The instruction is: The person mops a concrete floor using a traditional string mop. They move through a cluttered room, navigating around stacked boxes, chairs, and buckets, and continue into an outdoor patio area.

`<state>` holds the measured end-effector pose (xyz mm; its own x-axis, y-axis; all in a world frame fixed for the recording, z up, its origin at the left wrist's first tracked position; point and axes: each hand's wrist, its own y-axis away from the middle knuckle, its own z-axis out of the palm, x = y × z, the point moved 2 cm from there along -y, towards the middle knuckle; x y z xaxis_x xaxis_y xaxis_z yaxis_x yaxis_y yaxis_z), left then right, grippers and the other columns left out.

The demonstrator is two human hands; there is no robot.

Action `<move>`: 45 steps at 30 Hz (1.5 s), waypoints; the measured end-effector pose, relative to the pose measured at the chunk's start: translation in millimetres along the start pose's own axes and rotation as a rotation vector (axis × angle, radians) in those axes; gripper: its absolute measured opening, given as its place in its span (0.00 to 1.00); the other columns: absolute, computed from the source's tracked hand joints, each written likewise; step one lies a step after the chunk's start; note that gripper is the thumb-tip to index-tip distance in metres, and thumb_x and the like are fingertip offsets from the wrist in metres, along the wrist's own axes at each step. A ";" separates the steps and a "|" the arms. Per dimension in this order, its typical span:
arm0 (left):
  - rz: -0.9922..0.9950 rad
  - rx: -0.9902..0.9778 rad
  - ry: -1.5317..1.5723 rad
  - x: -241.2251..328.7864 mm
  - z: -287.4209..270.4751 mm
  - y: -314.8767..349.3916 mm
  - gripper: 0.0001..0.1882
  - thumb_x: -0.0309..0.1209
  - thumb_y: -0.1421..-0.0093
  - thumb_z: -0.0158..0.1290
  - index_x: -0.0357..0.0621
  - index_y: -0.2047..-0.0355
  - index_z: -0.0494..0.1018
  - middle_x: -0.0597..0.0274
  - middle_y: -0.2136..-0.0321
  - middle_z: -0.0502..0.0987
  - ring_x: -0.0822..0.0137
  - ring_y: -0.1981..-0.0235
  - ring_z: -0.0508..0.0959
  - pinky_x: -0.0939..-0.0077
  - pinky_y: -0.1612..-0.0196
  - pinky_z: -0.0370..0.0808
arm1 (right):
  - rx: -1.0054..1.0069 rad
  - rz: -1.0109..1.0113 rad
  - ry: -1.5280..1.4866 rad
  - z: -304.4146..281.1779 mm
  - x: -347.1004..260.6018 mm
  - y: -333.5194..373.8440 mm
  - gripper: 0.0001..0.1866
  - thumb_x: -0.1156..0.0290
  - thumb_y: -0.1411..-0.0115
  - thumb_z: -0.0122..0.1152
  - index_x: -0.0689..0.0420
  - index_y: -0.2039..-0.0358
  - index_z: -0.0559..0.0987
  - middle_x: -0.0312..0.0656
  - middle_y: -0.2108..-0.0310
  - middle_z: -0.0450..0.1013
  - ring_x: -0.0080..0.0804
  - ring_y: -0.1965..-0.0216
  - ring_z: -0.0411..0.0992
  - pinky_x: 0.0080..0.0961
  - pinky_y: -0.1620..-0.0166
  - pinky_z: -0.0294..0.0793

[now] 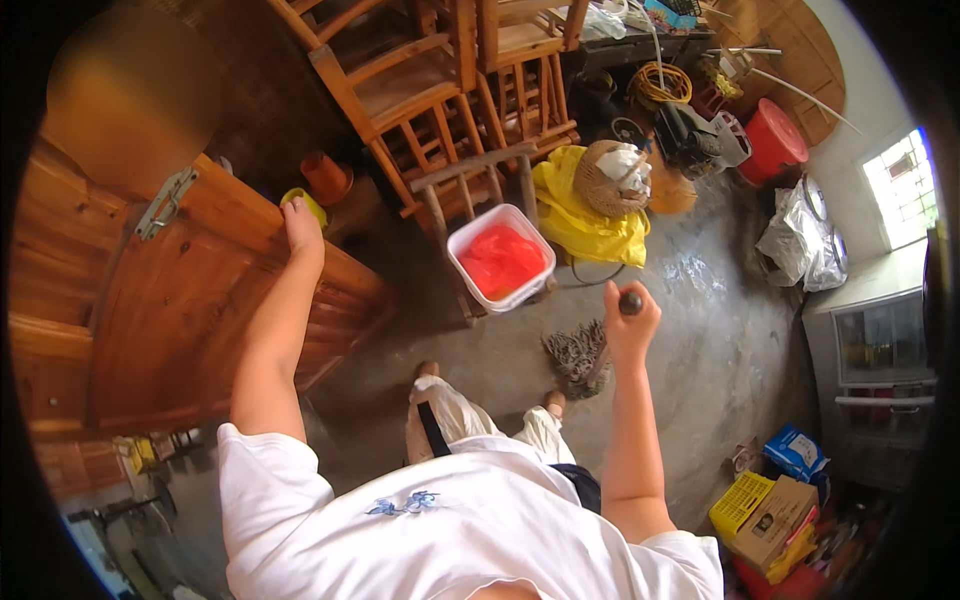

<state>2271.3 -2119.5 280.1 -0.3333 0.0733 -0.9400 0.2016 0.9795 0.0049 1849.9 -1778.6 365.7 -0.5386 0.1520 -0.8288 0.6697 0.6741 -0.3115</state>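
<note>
My right hand (632, 318) is wrapped round the handle of a mop (578, 360), whose dark rounded end (630, 302) sticks out above my fist. The mop's grey stringy head lies on the floor just right of my feet. At the left, my left hand (303, 228) rests on the edge of a brown wooden door (200, 320), its fingertips curled over and partly hidden. Close beyond those fingers shows a yellow container (313, 205). A metal latch (166, 203) is fixed to the door.
Ahead, a white square bucket (545, 275) lined with a red plastic bag sits by stacked wooden chairs (420, 90). Beside it are a yellow bag (575, 225) and a woven basket (605, 180). A red bucket (775, 135), a grey cabinet (870, 400) and a cardboard box (775, 520) stand right.
</note>
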 end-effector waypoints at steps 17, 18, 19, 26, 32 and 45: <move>0.266 -0.187 0.251 52.9 -53.7 468.2 0.09 0.33 0.40 0.48 0.51 0.61 0.74 0.63 0.63 0.73 0.62 0.58 0.74 0.65 0.57 0.74 | -0.234 -0.075 -0.349 -106.3 59.6 -2.9 0.15 0.68 0.44 0.65 0.63 0.80 0.73 0.33 0.85 0.63 0.19 0.79 0.60 0.22 0.74 0.64; 0.281 -0.216 0.249 53.7 -49.8 489.8 0.10 0.34 0.40 0.48 0.50 0.60 0.74 0.61 0.63 0.73 0.62 0.58 0.74 0.65 0.56 0.74 | -0.243 -0.080 -0.377 -103.2 55.5 5.4 0.14 0.68 0.44 0.65 0.63 0.80 0.73 0.34 0.85 0.63 0.19 0.79 0.60 0.22 0.74 0.64; 0.316 -0.206 0.196 49.9 -53.2 507.2 0.10 0.34 0.39 0.48 0.50 0.59 0.73 0.61 0.62 0.73 0.62 0.57 0.74 0.67 0.57 0.74 | -0.270 -0.066 -0.421 -101.4 53.9 13.9 0.15 0.69 0.43 0.64 0.63 0.81 0.71 0.34 0.85 0.62 0.20 0.80 0.59 0.22 0.74 0.62; 0.375 -0.267 0.189 40.4 -43.8 613.4 0.13 0.36 0.39 0.47 0.50 0.56 0.73 0.60 0.59 0.71 0.60 0.52 0.70 0.61 0.49 0.70 | -0.282 -0.218 -0.337 -83.0 14.3 71.2 0.15 0.69 0.43 0.65 0.62 0.80 0.72 0.33 0.85 0.64 0.19 0.80 0.58 0.21 0.76 0.62; 0.313 -0.339 0.178 39.0 -41.8 667.0 0.16 0.36 0.40 0.47 0.51 0.52 0.73 0.63 0.56 0.71 0.57 0.50 0.69 0.45 0.45 0.66 | -0.386 -0.196 -0.306 -58.4 -21.8 151.2 0.14 0.64 0.47 0.66 0.62 0.77 0.76 0.50 0.83 0.72 0.33 0.82 0.72 0.28 0.73 0.71; 0.387 -0.272 2.467 292.4 -356.3 581.8 0.43 0.37 0.52 0.67 0.43 0.39 0.57 0.48 0.42 0.66 0.53 0.40 0.65 0.61 0.40 0.65 | -0.558 -0.294 -0.274 -196.8 -17.9 213.4 0.10 0.72 0.48 0.67 0.60 0.80 0.74 0.44 0.83 0.72 0.32 0.81 0.70 0.25 0.73 0.70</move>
<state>1962.9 -1461.3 129.6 -0.3188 -0.0429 0.9468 0.4764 0.8564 0.1992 1901.9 -1495.2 405.5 -0.4594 -0.2333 -0.8571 0.1121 0.9419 -0.3165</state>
